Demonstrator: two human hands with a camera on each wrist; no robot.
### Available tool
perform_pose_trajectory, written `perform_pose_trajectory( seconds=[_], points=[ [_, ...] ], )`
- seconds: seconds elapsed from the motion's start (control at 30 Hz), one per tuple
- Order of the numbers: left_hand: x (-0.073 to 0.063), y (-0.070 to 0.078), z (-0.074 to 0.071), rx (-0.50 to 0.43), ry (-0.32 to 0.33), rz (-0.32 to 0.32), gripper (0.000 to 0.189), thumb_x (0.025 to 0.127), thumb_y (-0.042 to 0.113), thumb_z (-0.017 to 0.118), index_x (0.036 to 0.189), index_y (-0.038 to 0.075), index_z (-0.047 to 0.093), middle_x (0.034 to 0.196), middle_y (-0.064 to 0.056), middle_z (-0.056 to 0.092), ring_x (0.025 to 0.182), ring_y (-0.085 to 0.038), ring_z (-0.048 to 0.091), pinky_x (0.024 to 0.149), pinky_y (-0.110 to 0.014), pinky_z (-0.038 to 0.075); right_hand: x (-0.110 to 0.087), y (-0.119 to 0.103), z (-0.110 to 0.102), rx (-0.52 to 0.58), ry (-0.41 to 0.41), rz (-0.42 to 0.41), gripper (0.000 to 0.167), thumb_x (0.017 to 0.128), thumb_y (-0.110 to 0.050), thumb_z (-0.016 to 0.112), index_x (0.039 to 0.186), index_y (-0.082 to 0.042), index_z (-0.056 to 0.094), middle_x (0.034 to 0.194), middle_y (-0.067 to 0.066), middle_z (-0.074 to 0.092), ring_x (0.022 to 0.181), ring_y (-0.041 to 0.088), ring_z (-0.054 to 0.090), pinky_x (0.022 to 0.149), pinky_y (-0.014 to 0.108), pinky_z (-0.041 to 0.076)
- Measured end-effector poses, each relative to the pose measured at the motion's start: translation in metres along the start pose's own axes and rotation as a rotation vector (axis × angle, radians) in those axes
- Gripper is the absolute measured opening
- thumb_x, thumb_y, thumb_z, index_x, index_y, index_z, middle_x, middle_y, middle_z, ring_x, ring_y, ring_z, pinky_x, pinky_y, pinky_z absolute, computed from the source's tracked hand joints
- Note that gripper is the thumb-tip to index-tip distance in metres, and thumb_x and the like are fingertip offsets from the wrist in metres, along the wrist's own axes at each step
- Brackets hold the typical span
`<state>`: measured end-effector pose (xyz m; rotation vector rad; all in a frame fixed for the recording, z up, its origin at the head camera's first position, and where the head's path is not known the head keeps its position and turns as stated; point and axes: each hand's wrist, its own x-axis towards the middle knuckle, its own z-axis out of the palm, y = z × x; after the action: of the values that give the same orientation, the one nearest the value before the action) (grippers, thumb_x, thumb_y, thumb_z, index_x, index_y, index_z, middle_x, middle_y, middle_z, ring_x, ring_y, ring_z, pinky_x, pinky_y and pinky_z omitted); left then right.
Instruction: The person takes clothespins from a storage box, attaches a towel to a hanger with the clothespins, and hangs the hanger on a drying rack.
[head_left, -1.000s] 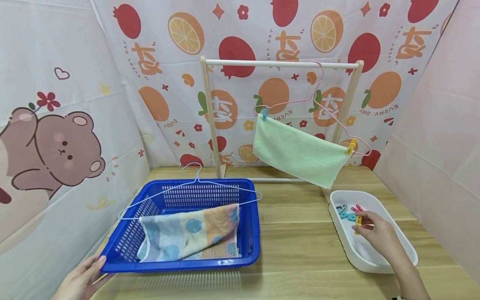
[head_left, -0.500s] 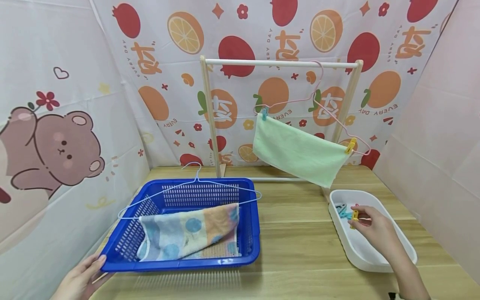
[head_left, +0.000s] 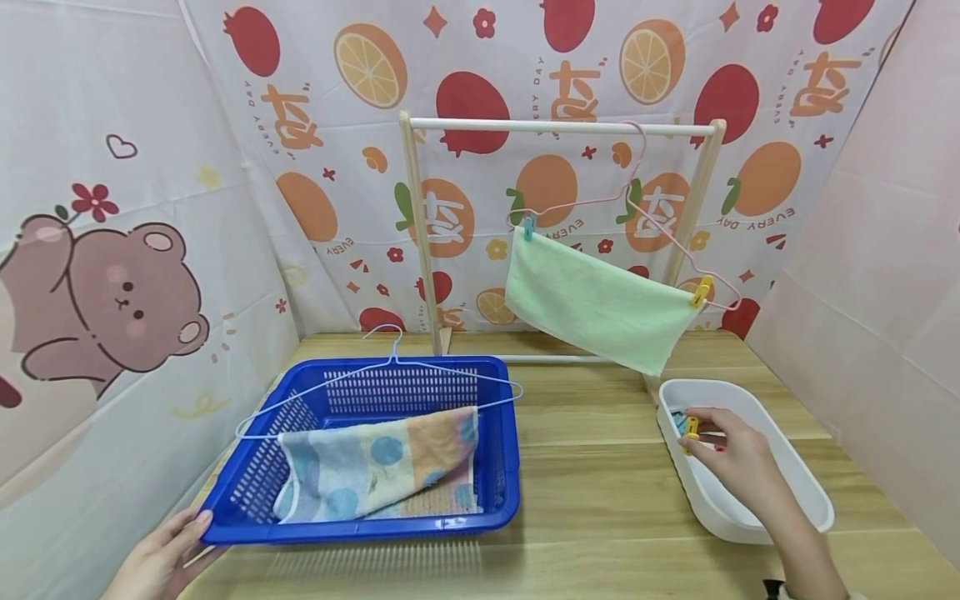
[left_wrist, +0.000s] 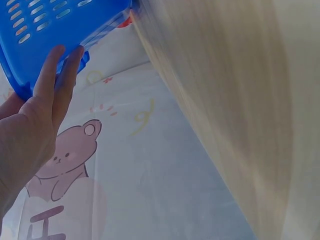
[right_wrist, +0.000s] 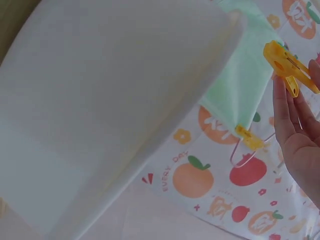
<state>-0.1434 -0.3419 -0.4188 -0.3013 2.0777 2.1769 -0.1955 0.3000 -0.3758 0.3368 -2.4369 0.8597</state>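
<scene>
My right hand (head_left: pixel 738 454) pinches a yellow clothespin (head_left: pixel 692 435) between thumb and fingers, over the left part of a white tray (head_left: pixel 806 492). The right wrist view shows this yellow clothespin (right_wrist: pixel 285 65) at the fingertips, above the tray's wall. Blue-green clothespins (head_left: pixel 679 420) lie in the tray, partly hidden by the hand. My left hand (head_left: pixel 161 554) grips the front left corner of a blue plastic basket (head_left: pixel 360 531), thumb at the rim and fingers below. Across the basket lies a light blue hanger (head_left: pixel 322 385) with a patterned towel (head_left: pixel 375 467) draped over its bar.
Behind stands a drying rack (head_left: pixel 525 126) with wooden posts and a white rail. From it hangs a pink hanger (head_left: pixel 663 229), tilted, holding a pale green towel (head_left: pixel 592 300) with a blue clothespin (head_left: pixel 529 228) and a yellow one. Printed cloth walls surround the wooden table (head_left: pixel 592 500).
My right hand, with the yellow clothespin, has moved left toward the tray's left rim, now covering more of the clothespins there. My left hand and the basket have stayed in place.
</scene>
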Motion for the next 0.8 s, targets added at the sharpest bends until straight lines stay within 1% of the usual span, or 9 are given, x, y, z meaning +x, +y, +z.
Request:
perform_pose_trajectory(
  seconds=[0.13,0.23,0.27,0.37,0.47,0.5,0.67,0.7,0.8],
  points=[
    [0.001,-0.003,-0.003,-0.021,0.0,0.01,0.041,0.101,0.01,0.034,0.119,-0.027,0.026,0.097,-0.003,0.056,0.081,-0.011,0.061,0.073,-0.038,0.053,0.0,-0.005,0.004,0.011,-0.003,-0.03,0.039,0.066,0.005,0.079,0.101,0.002,0.063,0.09,0.006,0.06,0.079,0.015,0.06,0.066,0.03,0.054],
    [0.004,-0.006,-0.006,-0.008,-0.031,0.006,0.048,0.102,0.013,0.033,0.125,-0.027,0.017,0.098,0.0,0.055,0.082,-0.007,0.06,0.075,-0.037,0.052,0.0,-0.008,0.007,0.03,-0.006,-0.047,0.039,0.065,0.006,0.079,0.1,0.001,0.063,0.089,0.004,0.06,0.078,0.011,0.059,0.066,0.031,0.054],
    [0.005,-0.007,-0.009,-0.04,-0.077,0.017,0.044,0.102,0.012,0.03,0.127,-0.023,0.021,0.099,0.0,0.056,0.084,-0.007,0.06,0.076,-0.037,0.052,0.001,-0.009,0.008,0.036,-0.009,-0.053,0.039,0.065,0.006,0.079,0.1,0.0,0.064,0.089,0.004,0.06,0.078,0.011,0.059,0.066,0.031,0.054],
    [0.005,-0.009,-0.011,-0.044,-0.101,0.016,0.05,0.102,0.013,0.029,0.13,-0.023,0.01,0.098,0.002,0.055,0.084,-0.006,0.06,0.076,-0.036,0.052,0.001,-0.013,0.012,0.044,-0.025,-0.059,0.04,0.065,0.005,0.079,0.101,-0.001,0.064,0.091,0.005,0.061,0.078,0.014,0.061,0.065,0.03,0.054],
    [0.003,-0.006,-0.009,-0.04,-0.069,0.017,0.049,0.102,0.011,0.031,0.128,-0.025,0.012,0.097,-0.002,0.057,0.082,-0.009,0.061,0.075,-0.037,0.053,0.001,-0.018,0.015,0.073,-0.046,-0.061,0.04,0.066,0.006,0.079,0.102,-0.001,0.064,0.092,0.005,0.061,0.079,0.017,0.062,0.066,0.03,0.054],
    [0.002,-0.003,-0.005,0.013,-0.022,0.002,0.058,0.101,0.013,0.033,0.125,-0.029,0.002,0.097,-0.003,0.056,0.081,-0.007,0.06,0.074,-0.036,0.053,0.001,-0.019,0.016,0.081,-0.05,-0.061,0.04,0.066,0.006,0.079,0.102,-0.001,0.063,0.092,0.004,0.061,0.079,0.017,0.061,0.066,0.03,0.054],
    [-0.003,0.008,0.002,0.101,-0.005,-0.002,0.063,0.101,0.014,0.034,0.127,-0.028,-0.004,0.098,-0.007,0.054,0.079,-0.003,0.058,0.073,-0.032,0.053,0.003,-0.025,0.023,0.104,-0.057,-0.084,0.04,0.065,0.007,0.079,0.101,0.001,0.063,0.089,0.003,0.06,0.08,0.015,0.059,0.067,0.029,0.054],
    [-0.003,0.007,0.0,0.104,-0.002,0.013,0.058,0.101,0.014,0.035,0.13,-0.025,0.003,0.098,-0.006,0.054,0.079,-0.003,0.059,0.072,-0.031,0.053,0.003,-0.026,0.025,0.101,-0.058,-0.088,0.039,0.065,0.007,0.079,0.1,0.001,0.063,0.089,0.002,0.06,0.079,0.015,0.06,0.067,0.028,0.054],
    [0.003,0.002,-0.01,0.13,-0.01,0.042,0.055,0.1,0.014,0.038,0.131,-0.02,0.008,0.101,-0.007,0.053,0.081,-0.004,0.059,0.07,-0.029,0.053,0.005,-0.03,0.027,0.109,-0.073,-0.091,0.038,0.065,0.007,0.079,0.1,0.0,0.063,0.088,0.002,0.06,0.079,0.015,0.06,0.068,0.026,0.054]
  ],
)
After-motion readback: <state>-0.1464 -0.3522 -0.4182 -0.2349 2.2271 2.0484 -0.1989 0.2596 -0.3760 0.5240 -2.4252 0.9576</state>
